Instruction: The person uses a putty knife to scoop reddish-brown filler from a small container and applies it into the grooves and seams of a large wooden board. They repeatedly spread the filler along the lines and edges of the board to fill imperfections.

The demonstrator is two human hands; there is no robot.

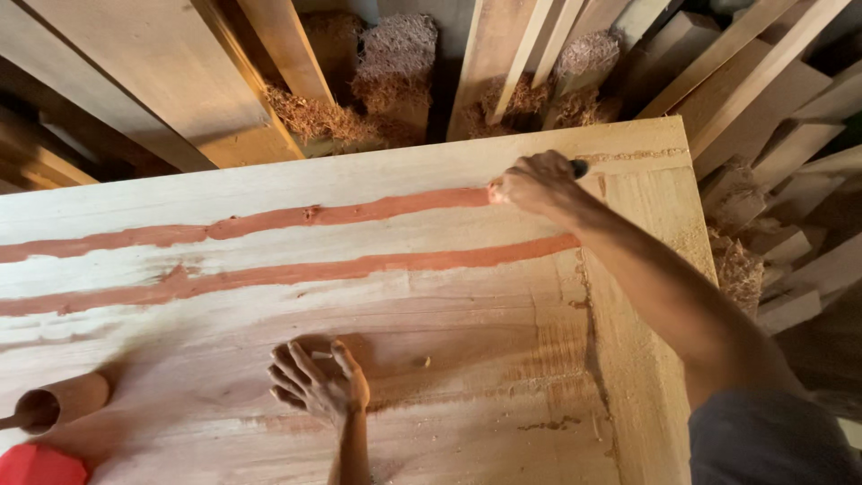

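Right hand: closed around a small dark tool, of which only the tip shows past the knuckles; it rests on the wooden panel at the right-hand end of the upper filler stripe.
Left hand: lies low on the panel with fingers spread and loosely curled, holding a small lump of reddish-brown filler against the wood.
Wooden panel: a broad, pale board that serves as the worktop, with a frame strip running down its right side.
Filler stripes: two long reddish-brown bands cross the panel from the left edge toward the right; the lower stripe ends near the frame strip.
Cup: a brown cylinder lying on its side at the lower left, its open mouth turned left.
Red object: just below the cup, cut off by the corner of the view.
Surroundings: planks lean behind the panel, with heaps of wood shavings between them.
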